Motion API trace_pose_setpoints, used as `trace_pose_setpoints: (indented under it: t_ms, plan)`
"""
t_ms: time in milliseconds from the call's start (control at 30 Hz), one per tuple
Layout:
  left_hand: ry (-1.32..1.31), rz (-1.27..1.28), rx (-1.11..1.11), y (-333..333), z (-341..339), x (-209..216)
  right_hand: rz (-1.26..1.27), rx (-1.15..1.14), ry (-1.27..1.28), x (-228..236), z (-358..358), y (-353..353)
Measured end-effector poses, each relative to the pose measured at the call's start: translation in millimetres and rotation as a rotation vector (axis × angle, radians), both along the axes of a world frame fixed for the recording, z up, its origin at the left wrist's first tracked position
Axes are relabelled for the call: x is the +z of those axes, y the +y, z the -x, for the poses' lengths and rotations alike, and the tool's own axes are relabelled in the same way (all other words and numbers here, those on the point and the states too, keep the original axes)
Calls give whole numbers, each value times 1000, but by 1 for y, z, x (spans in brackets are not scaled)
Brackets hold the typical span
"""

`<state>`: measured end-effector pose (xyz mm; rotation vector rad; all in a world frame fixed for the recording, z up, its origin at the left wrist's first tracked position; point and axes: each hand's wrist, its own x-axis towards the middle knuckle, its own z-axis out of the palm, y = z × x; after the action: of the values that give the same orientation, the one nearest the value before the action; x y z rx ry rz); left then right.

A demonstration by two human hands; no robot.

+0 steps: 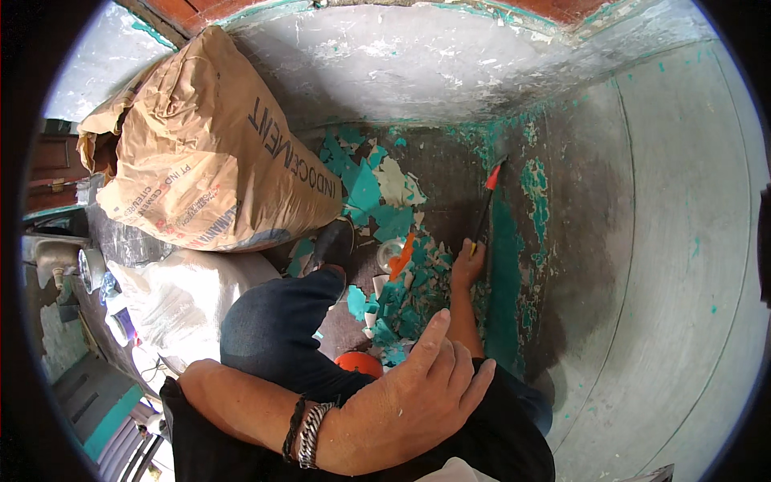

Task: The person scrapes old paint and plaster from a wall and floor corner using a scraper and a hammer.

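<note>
My right hand [468,263] grips a long-handled scraper [484,206] with a black shaft and a red head. Its dark blade meets the lower part of the wall near the corner, beside a strip of teal paint [504,281]. Close in front of me my left hand [409,406] holds nothing; its index finger stretches forward and the others bend loosely. Two bracelets [312,434] circle that wrist. Teal and pale paint flakes [405,301] cover the floor left of my right hand. Among them lie an orange tool [401,257] and a clear round container [389,255].
A large brown paper sack [217,153] stands at the left, with a white sack [189,301] nearer me. My bent knee [269,317] rests beside them. An orange round object [359,364] sits by my leg. Grey walls [675,225] close in the right and far sides.
</note>
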<state>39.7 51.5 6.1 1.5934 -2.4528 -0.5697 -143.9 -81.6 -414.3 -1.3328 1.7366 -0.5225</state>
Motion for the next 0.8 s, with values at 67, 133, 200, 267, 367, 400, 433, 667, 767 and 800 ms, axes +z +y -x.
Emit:
trace_pose_setpoints:
  t_ms: [67, 133, 200, 267, 367, 400, 433, 667, 767, 800]
  plan:
    - [-9, 16, -4, 1, 4, -1, 111, 15, 2, -14, 5, -26]
    - [-31, 12, 0, -1, 2, -4, 144, 64, -26, -12, -11, -48]
    - [-46, 19, -7, -3, 1, -5, 189, 103, -46, -12, -15, -55]
    - [-22, 20, -17, -7, 3, -4, 303, 30, -26, -18, -6, -54]
    - [1, -12, -5, -4, 3, -3, 274, 7, -49, -11, -7, -33]
    - [3, -14, -7, -3, 3, -3, 272, 6, -48, -5, -10, -34]
    - [-3, -6, -14, -1, 3, -3, 218, 7, -82, 1, -16, -37]
    - [-38, 48, -29, -5, 5, -3, 252, 47, -25, 12, -26, -54]
    - [-38, 27, -6, -2, 1, -2, 157, -54, -182, 31, -35, -24]
    - [-36, 32, -10, 0, 1, -2, 162, -57, -179, 39, -38, -24]
